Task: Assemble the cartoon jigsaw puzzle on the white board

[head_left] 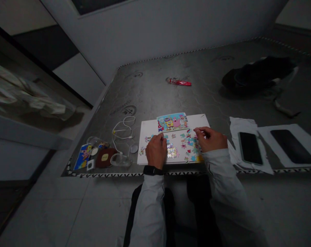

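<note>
A white board [202, 120] lies on the grey mattress-like surface with several loose colourful puzzle pieces [186, 144] scattered on it. A cartoon picture card [172, 121] rests at the board's far edge. My left hand [156, 151] lies knuckles-up on the board's left part, fingers curled onto a piece I cannot make out, with a black watch at the wrist. My right hand [210, 139] rests on the right part, fingers bent and pinched over the pieces.
Two dark phones [250, 148] [292, 146] lie on white sheets to the right. A white cable [123, 132], small cards and a brown case [104, 157] sit at the left. A red wrapper [180, 82] and a black bag [258, 73] lie farther back.
</note>
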`<control>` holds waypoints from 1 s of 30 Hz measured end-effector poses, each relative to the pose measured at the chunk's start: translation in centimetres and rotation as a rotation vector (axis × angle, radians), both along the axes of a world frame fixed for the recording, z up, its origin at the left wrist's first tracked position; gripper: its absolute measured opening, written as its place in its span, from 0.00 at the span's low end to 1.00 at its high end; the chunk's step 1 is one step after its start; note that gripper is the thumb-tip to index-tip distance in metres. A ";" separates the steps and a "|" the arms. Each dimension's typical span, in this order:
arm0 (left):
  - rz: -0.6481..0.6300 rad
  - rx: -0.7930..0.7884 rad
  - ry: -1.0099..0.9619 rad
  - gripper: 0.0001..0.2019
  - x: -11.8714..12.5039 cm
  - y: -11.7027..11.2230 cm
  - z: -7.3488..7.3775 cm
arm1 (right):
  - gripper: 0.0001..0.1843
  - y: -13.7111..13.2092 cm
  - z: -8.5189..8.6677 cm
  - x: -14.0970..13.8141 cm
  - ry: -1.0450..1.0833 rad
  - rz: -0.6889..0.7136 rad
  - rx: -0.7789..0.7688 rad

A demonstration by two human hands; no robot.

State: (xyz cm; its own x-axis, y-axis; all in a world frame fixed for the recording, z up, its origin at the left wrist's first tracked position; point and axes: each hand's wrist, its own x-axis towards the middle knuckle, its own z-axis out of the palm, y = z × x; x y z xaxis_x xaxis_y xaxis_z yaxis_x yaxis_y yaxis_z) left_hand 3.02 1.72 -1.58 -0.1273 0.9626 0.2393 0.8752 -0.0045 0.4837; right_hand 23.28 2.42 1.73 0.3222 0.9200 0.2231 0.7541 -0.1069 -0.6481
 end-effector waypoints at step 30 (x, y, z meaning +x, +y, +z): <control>-0.055 -0.087 -0.147 0.15 -3.1 -0.5 1.4 | 0.17 1.0 -1.7 1.6 -0.186 0.053 -0.206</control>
State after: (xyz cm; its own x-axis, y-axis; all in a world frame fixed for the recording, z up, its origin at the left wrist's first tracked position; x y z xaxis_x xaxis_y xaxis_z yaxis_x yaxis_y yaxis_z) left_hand -0.12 1.20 -0.15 -0.1016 0.9853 0.1373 0.7949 -0.0026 0.6068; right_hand 24.86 3.40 0.00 0.2436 0.9666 0.0801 0.8662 -0.1797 -0.4663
